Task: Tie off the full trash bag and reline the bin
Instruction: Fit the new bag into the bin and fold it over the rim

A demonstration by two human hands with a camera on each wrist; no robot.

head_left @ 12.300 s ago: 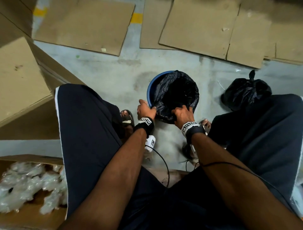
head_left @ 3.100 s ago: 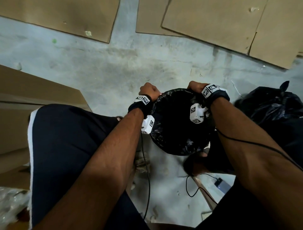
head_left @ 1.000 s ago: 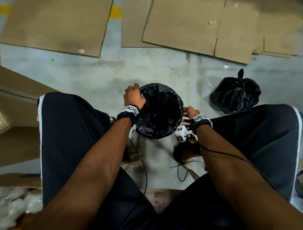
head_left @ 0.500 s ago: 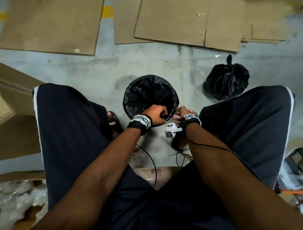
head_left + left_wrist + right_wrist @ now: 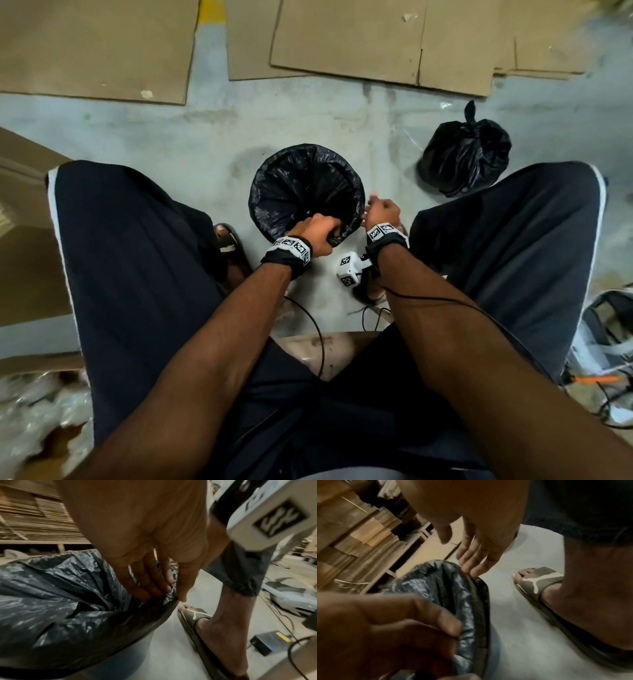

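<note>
A blue bin [image 5: 120,662] stands on the floor between my knees, lined with a black liner [image 5: 306,192] folded over its rim. My left hand [image 5: 329,233] pinches the liner at the near rim, fingers inside and thumb outside [image 5: 171,592]. My right hand [image 5: 371,209] is at the rim's right side. Its fingertips [image 5: 471,568] touch the liner's edge with the thumb held apart, holding nothing. The full black trash bag [image 5: 467,154] sits knotted on the floor to the far right.
Flat cardboard sheets [image 5: 342,37] cover the floor beyond the bin. A cardboard box [image 5: 24,240] stands at left, clear plastic wrap [image 5: 30,411] at lower left. My sandalled feet [image 5: 539,582] flank the bin. Cables and a small black device [image 5: 269,645] lie near my right foot.
My right hand has shifted from beside the left hand to the right side of the rim. My left hand keeps its hold at the near rim.
</note>
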